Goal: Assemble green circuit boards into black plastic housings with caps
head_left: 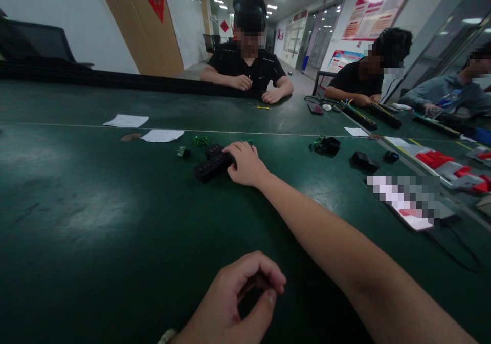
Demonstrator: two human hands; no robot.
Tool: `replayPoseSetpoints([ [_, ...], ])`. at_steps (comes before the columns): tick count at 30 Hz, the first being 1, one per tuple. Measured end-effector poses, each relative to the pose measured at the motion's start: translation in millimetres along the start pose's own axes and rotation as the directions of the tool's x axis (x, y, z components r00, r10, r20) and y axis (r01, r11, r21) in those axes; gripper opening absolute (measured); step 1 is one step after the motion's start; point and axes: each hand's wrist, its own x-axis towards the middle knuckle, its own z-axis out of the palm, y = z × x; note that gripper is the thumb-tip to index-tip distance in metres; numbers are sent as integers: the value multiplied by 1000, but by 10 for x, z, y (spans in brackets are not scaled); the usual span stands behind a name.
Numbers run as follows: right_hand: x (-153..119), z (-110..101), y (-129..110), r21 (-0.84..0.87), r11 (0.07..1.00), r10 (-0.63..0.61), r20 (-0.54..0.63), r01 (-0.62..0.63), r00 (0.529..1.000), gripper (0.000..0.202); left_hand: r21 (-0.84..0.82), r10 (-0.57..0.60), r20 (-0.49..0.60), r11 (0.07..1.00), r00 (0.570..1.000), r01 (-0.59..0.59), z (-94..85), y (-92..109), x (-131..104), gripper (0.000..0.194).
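Out on the green table, my right hand (247,166) has its thumb and index finger around the right end of a black plastic box (221,159). That box lies against another black box (206,170) and a third one (213,150) behind it, each with small openings on top. The far fingers of this hand are partly hidden, and a bit of green shows just beyond them. Close to me, my left hand (241,298) hovers with curled fingers, a gap between thumb and fingertips, holding nothing.
Left of the boxes lie a small component (183,152) and green circuit boards (201,141). More black parts (326,146) sit to the right, beside a black case (364,162) and a phone-like device (406,206) with a cable. White papers (162,135) lie farther back. Several people sit opposite.
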Motion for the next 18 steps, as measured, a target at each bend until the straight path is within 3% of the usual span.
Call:
replayPoseSetpoints([
  [6, -78, -5, -13, 25, 999, -32, -3, 32, 999, 40, -6, -5, -5, 1000, 1000, 5, 19, 16, -7, 19],
  [12, -45, -83, 262, 43, 983, 185, -142, -181, 972, 56, 5, -7, -3, 1000, 1000, 7, 9, 31, -6, 20],
  [14, -21, -87, 394, 57, 969, 244, -139, -239, 960, 58, 15, -4, 3, 1000, 1000, 4, 0, 24, 1, 21],
  [18, 20, -40, 531, 70, 965, 260, -114, -253, 959, 44, 16, -2, 25, 1000, 1000, 1, -1, 26, 4, 20],
])
